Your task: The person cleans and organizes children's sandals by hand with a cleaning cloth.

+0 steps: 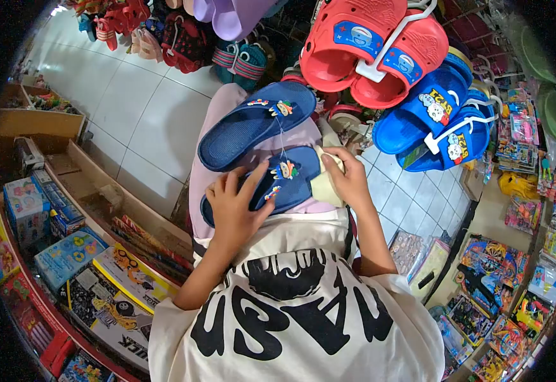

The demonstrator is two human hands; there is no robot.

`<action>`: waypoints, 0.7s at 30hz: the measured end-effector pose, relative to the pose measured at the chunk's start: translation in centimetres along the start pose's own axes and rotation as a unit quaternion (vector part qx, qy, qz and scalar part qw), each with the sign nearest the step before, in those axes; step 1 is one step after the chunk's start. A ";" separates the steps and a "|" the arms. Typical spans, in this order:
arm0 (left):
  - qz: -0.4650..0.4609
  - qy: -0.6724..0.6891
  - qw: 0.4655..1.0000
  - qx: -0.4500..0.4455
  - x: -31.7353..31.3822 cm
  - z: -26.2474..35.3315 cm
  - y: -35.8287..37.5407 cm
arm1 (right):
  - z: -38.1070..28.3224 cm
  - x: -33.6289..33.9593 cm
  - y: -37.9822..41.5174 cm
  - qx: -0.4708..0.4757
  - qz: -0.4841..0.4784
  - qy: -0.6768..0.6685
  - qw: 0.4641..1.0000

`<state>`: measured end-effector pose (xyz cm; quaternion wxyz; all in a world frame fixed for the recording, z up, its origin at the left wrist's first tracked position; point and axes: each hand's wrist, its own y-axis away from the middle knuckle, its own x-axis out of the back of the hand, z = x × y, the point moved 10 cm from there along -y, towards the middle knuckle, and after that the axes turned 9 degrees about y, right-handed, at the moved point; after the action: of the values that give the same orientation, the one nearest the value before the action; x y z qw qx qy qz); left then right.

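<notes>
A pair of navy blue slippers lies on my lap, joined by a thin clear tie. The nearer navy slipper (297, 194) has a small cartoon charm on its strap. My left hand (233, 204) grips this slipper around its strap end, thumb and fingers apart. In my right hand (347, 178) is a pale yellow cloth (326, 181), pressed against the toe end of the same slipper. The farther navy slipper (256, 127) rests just beyond, untouched by either hand, with matching charms.
Red clogs (373, 48) and bright blue slippers (431, 114) hang ahead on white hangers. More footwear hangs along the top. Boxed toys (71, 254) fill a shelf at left. Packaged toys (494, 267) line the right side. White tiled floor (125, 95) shows beyond.
</notes>
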<state>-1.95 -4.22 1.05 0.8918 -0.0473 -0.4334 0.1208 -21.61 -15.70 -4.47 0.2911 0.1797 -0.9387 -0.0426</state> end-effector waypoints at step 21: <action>0.018 0.141 0.988 0.063 1.7 -5.9 -4.5 | -5.8 -4.5 2.9 0.131 0.102 0.013 0.986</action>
<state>4.46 -8.04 -0.46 0.9429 -0.0154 -0.2936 0.1562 -15.83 -11.23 -1.56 0.2797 0.1207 -0.9457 0.1132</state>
